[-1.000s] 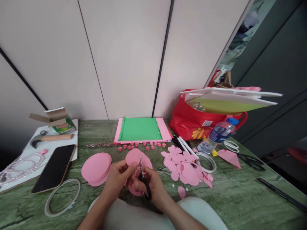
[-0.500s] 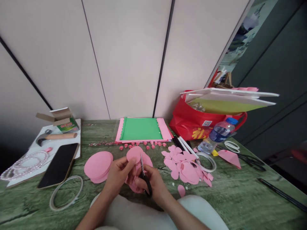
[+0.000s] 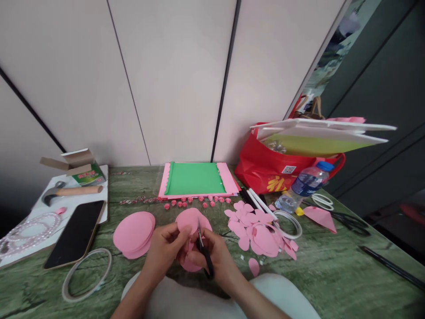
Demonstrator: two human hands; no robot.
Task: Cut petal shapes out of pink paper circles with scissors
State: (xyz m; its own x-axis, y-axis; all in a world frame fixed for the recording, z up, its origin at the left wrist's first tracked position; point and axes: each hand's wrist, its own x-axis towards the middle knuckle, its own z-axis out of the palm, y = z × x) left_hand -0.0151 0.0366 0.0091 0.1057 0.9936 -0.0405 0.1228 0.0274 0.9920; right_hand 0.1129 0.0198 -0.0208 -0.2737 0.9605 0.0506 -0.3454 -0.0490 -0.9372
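Note:
My left hand (image 3: pixel 168 248) pinches a rounded piece of pink paper (image 3: pixel 186 220) between thumb and fingers. In my right hand (image 3: pixel 212 252) is a pair of black-handled scissors (image 3: pixel 205 254), its blades pointing up against the right side of that paper. More pink paper shows behind and below the fingers, partly hidden by both hands. To the left lies a stack of pink paper circles (image 3: pixel 134 234). On the right sits a pile of cut pink petal shapes (image 3: pixel 247 223), with one loose petal (image 3: pixel 254 267) nearer me.
A phone (image 3: pixel 75 232), a tape roll (image 3: pixel 86 274) and a hammer (image 3: pixel 71 191) are at left. Behind lies a green sheet (image 3: pixel 195 178) with small pink rolls before it. At right stand a red bag (image 3: pixel 259 161) and a tilted water bottle (image 3: pixel 303 186); another tape roll (image 3: pixel 290 225) lies near.
The held paper has turned and sits slightly lower between my hands. The scissors have shifted a little down and right, still against the paper. The view has moved slightly.

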